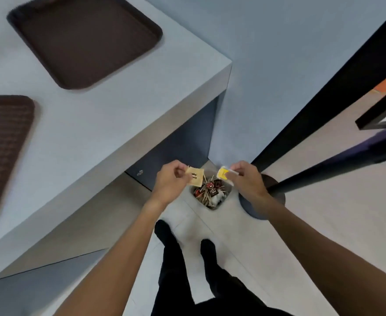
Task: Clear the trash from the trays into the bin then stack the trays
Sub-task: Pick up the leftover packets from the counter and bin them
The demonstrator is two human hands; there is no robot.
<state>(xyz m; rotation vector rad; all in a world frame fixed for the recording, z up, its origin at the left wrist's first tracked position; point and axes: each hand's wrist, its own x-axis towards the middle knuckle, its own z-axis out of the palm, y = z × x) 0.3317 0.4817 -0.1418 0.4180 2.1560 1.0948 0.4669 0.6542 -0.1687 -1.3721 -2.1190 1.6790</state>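
Observation:
Two dark brown trays lie on the grey table: one tray at the back, another tray at the left edge of view, both with nothing on them. A small grey bin stands on the floor by the table's corner, holding wooden sticks and dark wrappers. My left hand pinches a tan paper packet above the bin's left rim. My right hand holds a yellow sauce packet above the bin's right rim.
The table's corner juts out to the upper left of the bin. A black post with a round base stands just right of the bin. A black door frame runs along the right. My feet are close behind the bin.

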